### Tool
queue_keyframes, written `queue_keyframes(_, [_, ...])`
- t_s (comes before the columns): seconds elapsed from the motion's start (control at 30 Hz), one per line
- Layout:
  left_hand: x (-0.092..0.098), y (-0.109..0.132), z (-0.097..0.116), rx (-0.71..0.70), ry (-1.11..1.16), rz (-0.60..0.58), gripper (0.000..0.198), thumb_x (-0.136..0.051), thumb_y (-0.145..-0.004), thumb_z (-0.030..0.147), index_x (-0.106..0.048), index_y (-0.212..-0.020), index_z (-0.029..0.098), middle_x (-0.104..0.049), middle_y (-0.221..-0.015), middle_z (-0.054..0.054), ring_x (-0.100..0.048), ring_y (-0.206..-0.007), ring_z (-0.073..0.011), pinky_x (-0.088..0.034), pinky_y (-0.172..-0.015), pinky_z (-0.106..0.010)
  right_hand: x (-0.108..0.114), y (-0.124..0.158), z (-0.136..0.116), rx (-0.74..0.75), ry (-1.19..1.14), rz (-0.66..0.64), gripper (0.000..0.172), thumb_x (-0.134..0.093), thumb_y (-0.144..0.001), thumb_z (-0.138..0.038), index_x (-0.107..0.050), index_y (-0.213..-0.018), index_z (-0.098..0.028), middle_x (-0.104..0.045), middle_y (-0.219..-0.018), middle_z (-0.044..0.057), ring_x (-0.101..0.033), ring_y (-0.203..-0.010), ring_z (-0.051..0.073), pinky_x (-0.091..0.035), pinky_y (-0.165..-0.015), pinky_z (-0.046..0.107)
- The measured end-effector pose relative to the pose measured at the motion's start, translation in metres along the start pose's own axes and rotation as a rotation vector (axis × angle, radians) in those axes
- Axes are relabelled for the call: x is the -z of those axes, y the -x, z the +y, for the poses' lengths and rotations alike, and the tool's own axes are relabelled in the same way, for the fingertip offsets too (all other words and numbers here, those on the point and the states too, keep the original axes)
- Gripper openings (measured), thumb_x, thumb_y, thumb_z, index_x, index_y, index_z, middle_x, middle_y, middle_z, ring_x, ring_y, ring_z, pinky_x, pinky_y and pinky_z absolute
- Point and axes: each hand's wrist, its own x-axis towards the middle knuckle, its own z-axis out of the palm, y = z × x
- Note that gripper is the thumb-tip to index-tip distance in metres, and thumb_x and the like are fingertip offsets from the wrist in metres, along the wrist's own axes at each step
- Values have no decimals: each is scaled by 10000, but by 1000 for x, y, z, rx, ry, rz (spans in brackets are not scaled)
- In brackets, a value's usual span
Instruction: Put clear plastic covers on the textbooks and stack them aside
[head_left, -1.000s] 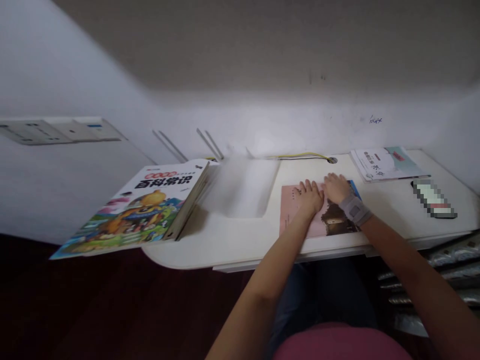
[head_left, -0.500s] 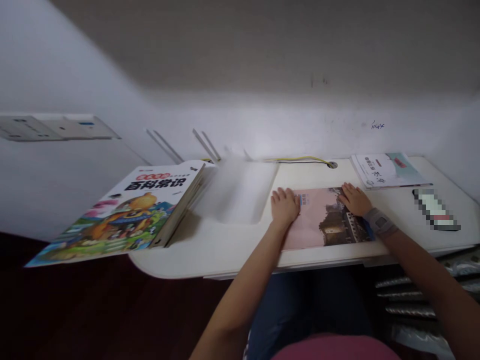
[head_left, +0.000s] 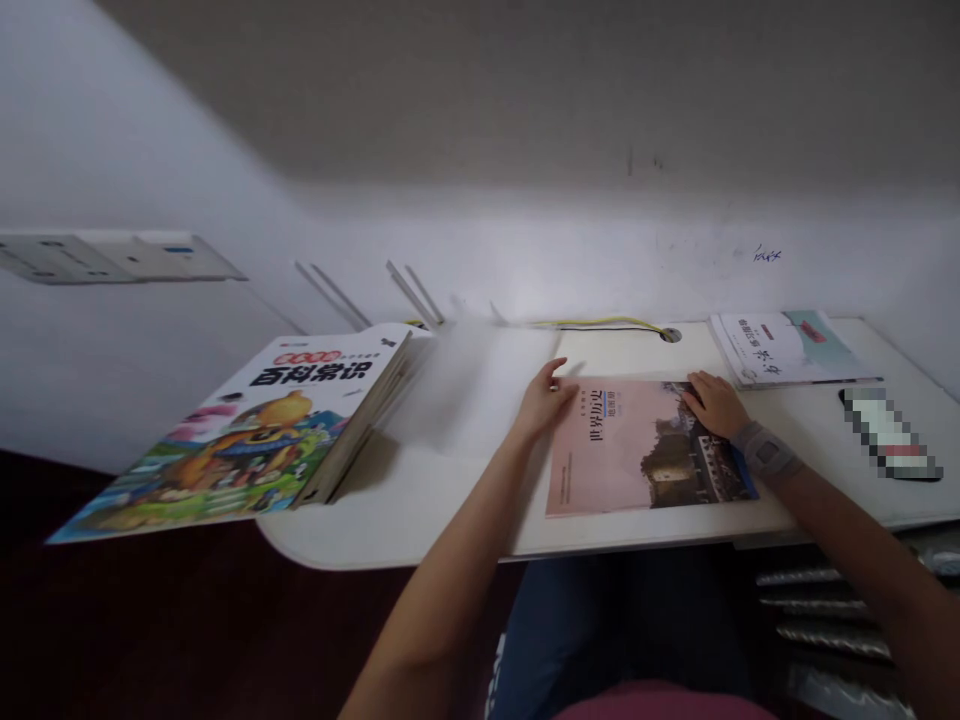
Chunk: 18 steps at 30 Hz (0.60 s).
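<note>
The left hand (head_left: 544, 402) is unclosed at the pink book (head_left: 609, 462). The right hand (head_left: 716, 406) rests on its corner, thumb apart from fingers.

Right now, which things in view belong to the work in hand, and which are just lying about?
In hand:
- pink book, right hand on its upper right corner, left hand at its left edge
- desk under it

Apparently just lying about:
- cartoon book, far left
- booklet, back right
- phone, right
</note>
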Motion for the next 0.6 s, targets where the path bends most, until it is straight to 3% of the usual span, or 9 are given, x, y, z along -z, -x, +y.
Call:
queue_keyframes(0.1, [8,-12,2,36,273,-164,580,-698,-623,290,-561,-1175,178,-558,-670,40,-553,-569,-101,-462,-579,-239,2,-4,4,17,-11,-7,468,-324,-933,-403,-498,-1251,-106,-543,-1294,166,-436,-1246,247,-281,-1032,412])
queue_keyframes(0.3, [16,-17,4,102,390,-215,518,-756,-529,361,-620,-973,131,-625,-687,-8,-606,-643,-141,-495,-648,-294,20,-16,14,107,-184,-5,481,-398,-889,-455,-528,-1219,-131,-571,-1249,163,-441,-1229,267,-248,-1045,450])
queue_keyframes(0.47, [20,-10,8,116,369,-171,443,-775,-516,407,-655,-838,128,-642,-651,-25,-601,-630,-155,-485,-606,-287,43,-24,31,93,-477,-92,435,-442,-830,-493,-644,-985,-141,-675,-953,117,-593,-903,232,-423,-841,351])
queue_keyframes(0.6, [20,-5,12,126,299,-140,399,-751,-540,472,-655,-731,134,-626,-607,-28,-570,-591,-146,-467,-565,-273,56,-21,42,5,-552,-108,462,-383,-838,-537,-651,-789,-165,-657,-718,42,-582,-704,176,-441,-679,287])
